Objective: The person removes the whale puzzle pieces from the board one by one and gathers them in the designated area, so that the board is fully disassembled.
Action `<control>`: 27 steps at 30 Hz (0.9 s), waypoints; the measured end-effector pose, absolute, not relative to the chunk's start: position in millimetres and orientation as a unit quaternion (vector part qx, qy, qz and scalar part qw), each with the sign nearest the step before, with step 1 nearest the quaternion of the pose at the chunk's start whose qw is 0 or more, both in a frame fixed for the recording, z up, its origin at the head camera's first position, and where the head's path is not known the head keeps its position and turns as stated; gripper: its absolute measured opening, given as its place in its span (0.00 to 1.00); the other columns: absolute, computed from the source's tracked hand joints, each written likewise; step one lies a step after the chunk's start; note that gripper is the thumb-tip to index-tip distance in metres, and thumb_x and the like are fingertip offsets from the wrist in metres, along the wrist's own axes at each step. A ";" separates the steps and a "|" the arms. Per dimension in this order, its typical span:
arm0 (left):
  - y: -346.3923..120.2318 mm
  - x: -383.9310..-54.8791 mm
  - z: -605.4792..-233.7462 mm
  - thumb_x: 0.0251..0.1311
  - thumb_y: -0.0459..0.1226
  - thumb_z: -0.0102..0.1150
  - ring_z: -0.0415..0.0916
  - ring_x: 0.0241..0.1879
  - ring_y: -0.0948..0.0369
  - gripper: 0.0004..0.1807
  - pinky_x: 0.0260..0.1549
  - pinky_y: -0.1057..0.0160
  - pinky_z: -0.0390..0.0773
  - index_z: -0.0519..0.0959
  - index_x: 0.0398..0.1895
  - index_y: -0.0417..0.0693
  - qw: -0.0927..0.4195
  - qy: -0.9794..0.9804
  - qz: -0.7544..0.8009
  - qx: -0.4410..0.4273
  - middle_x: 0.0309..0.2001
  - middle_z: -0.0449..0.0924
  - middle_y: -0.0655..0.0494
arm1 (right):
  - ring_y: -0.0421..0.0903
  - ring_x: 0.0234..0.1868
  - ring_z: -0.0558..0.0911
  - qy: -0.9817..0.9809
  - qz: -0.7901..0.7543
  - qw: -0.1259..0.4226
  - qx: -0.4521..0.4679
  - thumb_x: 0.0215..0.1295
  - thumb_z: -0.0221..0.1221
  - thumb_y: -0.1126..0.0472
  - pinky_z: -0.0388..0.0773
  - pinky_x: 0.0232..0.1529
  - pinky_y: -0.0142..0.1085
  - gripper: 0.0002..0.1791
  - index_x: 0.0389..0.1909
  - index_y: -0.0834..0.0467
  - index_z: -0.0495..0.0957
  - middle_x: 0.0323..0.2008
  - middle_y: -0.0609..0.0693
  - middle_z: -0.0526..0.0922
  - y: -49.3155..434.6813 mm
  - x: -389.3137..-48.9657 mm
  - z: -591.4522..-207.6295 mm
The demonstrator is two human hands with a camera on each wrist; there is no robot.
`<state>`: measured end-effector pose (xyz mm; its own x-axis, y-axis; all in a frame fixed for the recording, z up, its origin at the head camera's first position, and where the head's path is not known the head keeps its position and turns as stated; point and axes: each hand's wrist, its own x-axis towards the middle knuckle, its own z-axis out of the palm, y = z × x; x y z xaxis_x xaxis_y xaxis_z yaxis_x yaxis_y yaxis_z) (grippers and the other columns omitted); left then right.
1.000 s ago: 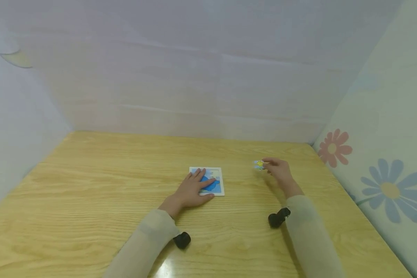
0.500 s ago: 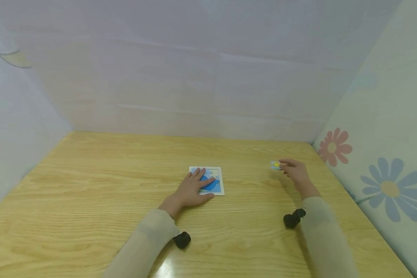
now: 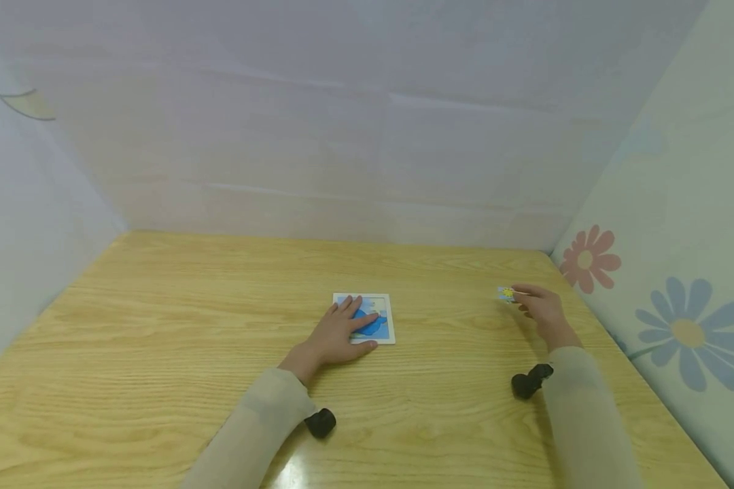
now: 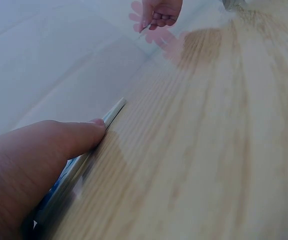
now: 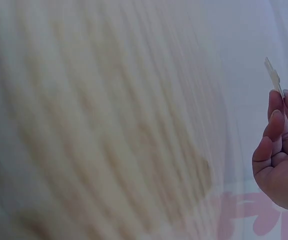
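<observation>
A small square picture puzzle [image 3: 390, 324] with a white frame and a blue picture lies flat on the wooden table. My left hand [image 3: 336, 336] rests on it, fingers spread and straight, hiding its left part. In the left wrist view the thumb [image 4: 81, 137] lies along the puzzle's edge. Off to the right, my right hand [image 3: 541, 311] pinches a small puzzle piece [image 3: 504, 294] between thumb and fingers, above the table. The piece shows a yellow sun-like shape on light blue. Seen edge-on in the right wrist view, the piece [image 5: 273, 75] looks thin and pale.
The wooden table [image 3: 189, 305] spreads around both hands. A pale cloth wall [image 3: 342, 149] closes off the back. At the right stands a side wall [image 3: 667, 224] printed with pink and blue flowers. Each wrist carries a black camera [image 3: 321, 423].
My right hand has moved to the right, away from the puzzle, with the puzzle piece in its pinch. My left hand has stayed in place on the puzzle.
</observation>
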<state>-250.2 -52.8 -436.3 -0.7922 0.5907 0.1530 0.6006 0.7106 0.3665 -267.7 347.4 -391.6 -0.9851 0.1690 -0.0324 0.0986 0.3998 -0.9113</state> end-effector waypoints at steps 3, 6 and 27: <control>-53.0 -250.0 -436.3 0.53 0.57 0.45 0.39 0.63 0.50 0.32 0.57 0.49 0.41 0.61 0.61 0.58 0.013 -0.925 -0.203 -0.322 0.64 0.46 0.43 | 0.46 0.33 0.73 -0.832 0.547 0.031 -0.090 0.61 0.51 0.58 0.68 0.40 0.40 0.25 0.56 0.68 0.63 0.28 0.36 0.74 349.8 -266.5 -391.0; -52.7 -249.7 -436.3 0.53 0.57 0.45 0.38 0.63 0.50 0.32 0.57 0.50 0.41 0.61 0.61 0.58 0.013 -0.925 -0.201 -0.322 0.64 0.46 0.43 | 0.43 0.31 0.73 -0.825 0.554 0.030 -0.103 0.60 0.51 0.59 0.69 0.38 0.37 0.25 0.56 0.69 0.63 0.27 0.36 0.74 352.2 -265.8 -391.5; -52.8 -249.6 -436.1 0.54 0.58 0.45 0.38 0.63 0.51 0.32 0.57 0.50 0.40 0.61 0.61 0.59 0.011 -0.926 -0.200 -0.320 0.64 0.45 0.44 | 0.36 0.28 0.71 -0.816 0.554 0.015 -0.164 0.60 0.49 0.64 0.71 0.29 0.27 0.23 0.55 0.70 0.63 0.39 0.53 0.70 360.7 -270.4 -409.6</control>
